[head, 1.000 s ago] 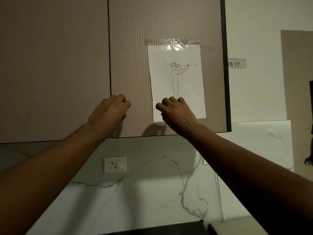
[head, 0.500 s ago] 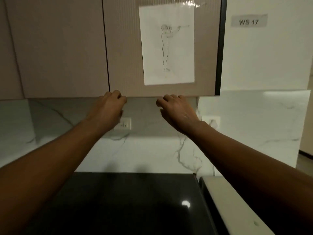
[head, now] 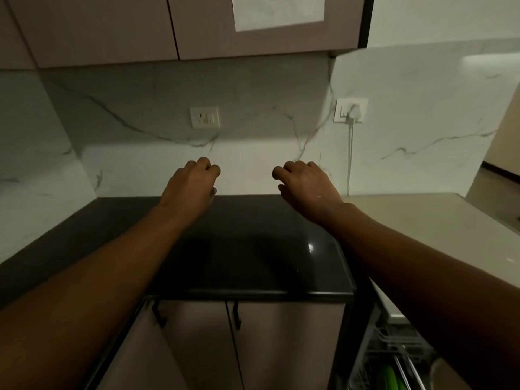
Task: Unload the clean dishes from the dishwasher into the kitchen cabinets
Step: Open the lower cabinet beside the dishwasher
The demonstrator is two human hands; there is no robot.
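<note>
My left hand [head: 191, 187] and my right hand [head: 306, 187] hover side by side above the black countertop [head: 253, 263], fingers loosely curled, holding nothing. The upper cabinets [head: 112, 26] are closed at the top of the view, the right door carrying a taped sheet of paper [head: 278, 12]. At the bottom right the dishwasher rack [head: 399, 358] shows under my right forearm, with a green dish [head: 389, 377] standing in its wires.
A marble backsplash carries a wall socket [head: 204, 117] and a second socket with a white plug and cord [head: 351, 111]. Lower cabinet doors [head: 213, 347] with dark handles sit under the counter. A pale counter [head: 422, 218] runs to the right.
Both hands have come down from the lower edge of the upper cabinet doors to counter height. My view has tilted down, bringing the counter, lower cabinets and dishwasher rack into sight.
</note>
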